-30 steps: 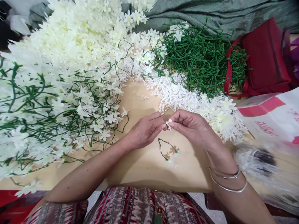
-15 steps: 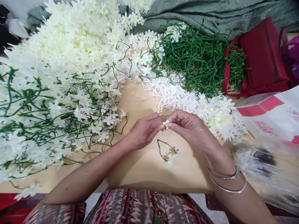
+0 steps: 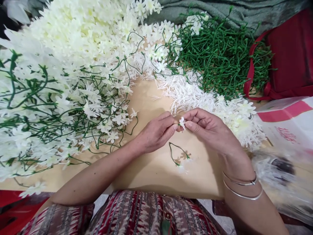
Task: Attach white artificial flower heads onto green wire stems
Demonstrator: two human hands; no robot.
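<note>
In from the near edge of the bench (image 3: 146, 176), the left hand (image 3: 157, 132) and right hand (image 3: 211, 132) are pinching a white flower (image 3: 182, 122) between them, seemingly light, soft and crushable, its green base (image 3: 179, 124) offering the safest hold.

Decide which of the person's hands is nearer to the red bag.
Right. The right hand is left of the red bag, on its near side, without touching; the left hand is farther left.

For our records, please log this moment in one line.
left hand: holding white flower; right hand: at same flower; green stem: on table
</note>
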